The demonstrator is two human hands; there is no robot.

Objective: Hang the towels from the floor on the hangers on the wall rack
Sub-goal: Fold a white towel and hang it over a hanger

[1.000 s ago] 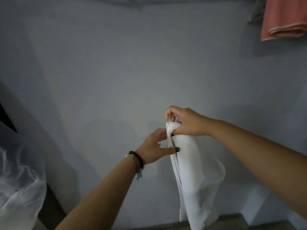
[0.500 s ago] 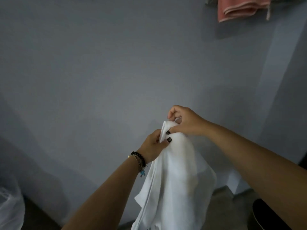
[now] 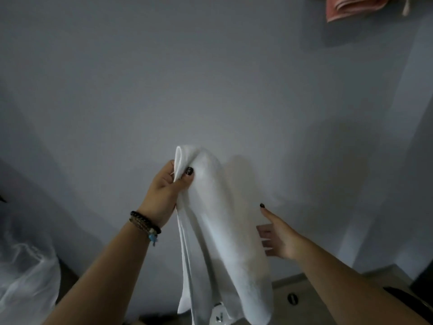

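The left hand (image 3: 167,193) pinches the white towel (image 3: 220,231) near its top; the right hand (image 3: 278,238), at four o'clock, spreads open against it; the towel's label is unreadable.

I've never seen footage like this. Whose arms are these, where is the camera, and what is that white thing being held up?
There is no machine here: these are a person's two bare arms, filmed by a wide-angle camera worn on the person's head, looking forward and down. That is why the arms reach in from the bottom corners.

The left hand, with beaded bracelets on its wrist, pinches the top of a white towel, which hangs down loosely in front of a plain grey wall. The right hand is open, fingers spread, at the towel's right edge; whether it touches the cloth is hard to tell.

At the top right, a pink towel already hangs high on the wall. At the lower left sits something in clear plastic. A strip of floor shows at the bottom right.
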